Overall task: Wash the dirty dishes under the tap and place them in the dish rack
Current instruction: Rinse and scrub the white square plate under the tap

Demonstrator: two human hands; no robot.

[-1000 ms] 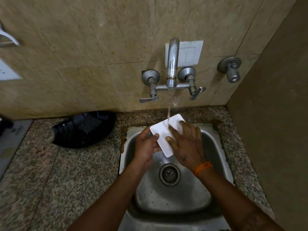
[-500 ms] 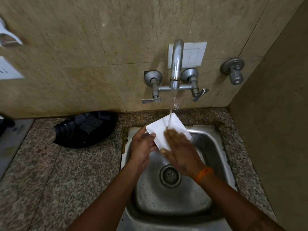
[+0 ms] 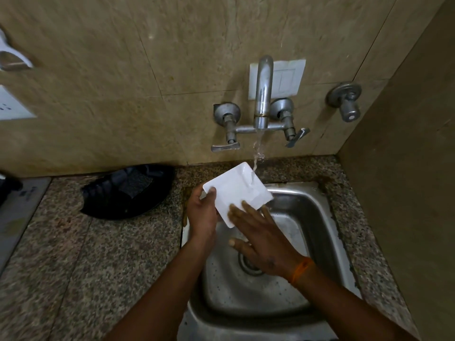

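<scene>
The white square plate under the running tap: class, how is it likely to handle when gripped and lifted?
The white square plate is probably slippery, since water from the tap runs over it. It looks rigid, keeping flat while the left hand grips one edge. Likely breakable if dropped into the steel sink.

counter (image 3: pixel 103 262): speckled granite | steel sink (image 3: pixel 317 217) inset | black tray (image 3: pixel 128 193) by wall

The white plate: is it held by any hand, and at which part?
Yes. The left hand holds the plate by its left edge. The right hand lies flat, fingers on its lower right part.
</scene>
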